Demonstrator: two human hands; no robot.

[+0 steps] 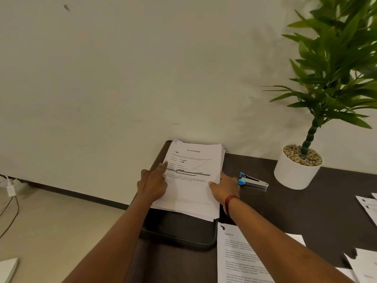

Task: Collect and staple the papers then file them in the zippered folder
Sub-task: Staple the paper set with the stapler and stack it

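Observation:
A thick stack of printed papers (191,180) lies on top of a black zippered folder (179,231) at the table's left end, against the wall. My left hand (153,184) rests on the stack's left edge with fingers fairly straight. At the right edge of the stack, my right hand (224,188) touches the paper with thumb and index finger spread. A blue and silver stapler (253,180) sits on the table just right of my right hand.
A white pot with a green plant (295,168) stands at the back right. Loose printed sheets (240,258) lie on the dark table (295,211) in front, with others at the right edge (367,207). Cables hang by the wall at far left.

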